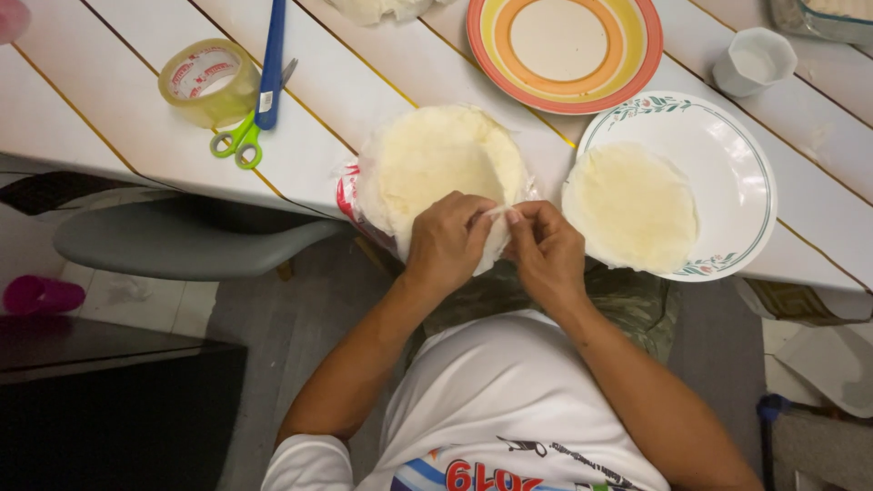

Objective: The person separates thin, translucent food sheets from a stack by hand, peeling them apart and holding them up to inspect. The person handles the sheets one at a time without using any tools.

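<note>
- At the near edge of the white slatted table [118, 100], both hands meet over a stack of thin round wrappers [436, 159] lying on its opened plastic packaging [347, 193].
- Left hand [446, 245]: fingers curled, fingertips pinching the near rim of the top wrapper; knuckles face the camera.
- Right hand [546, 250]: fingers bent, thumb and forefinger pinching the same rim, just beside the left fingertips. The two hands almost touch.
- The pinched edge is lifted and folded slightly off the stack; how many sheets are gripped cannot be told.
- To the right of the stack, a white plate with a floral rim [741, 150] holds a single wrapper [632, 207] laid flat; it overhangs the table edge.
- Behind it stands an empty plate with orange and yellow rings [564, 91], and a small white cup [755, 59] sits further right.
- On the left, well apart from the hands, a roll of clear tape [207, 82] lies touching green-handled scissors [245, 136] and a blue tool handle [271, 59].
- A grey chair seat [191, 238] sits below the table edge.
</note>
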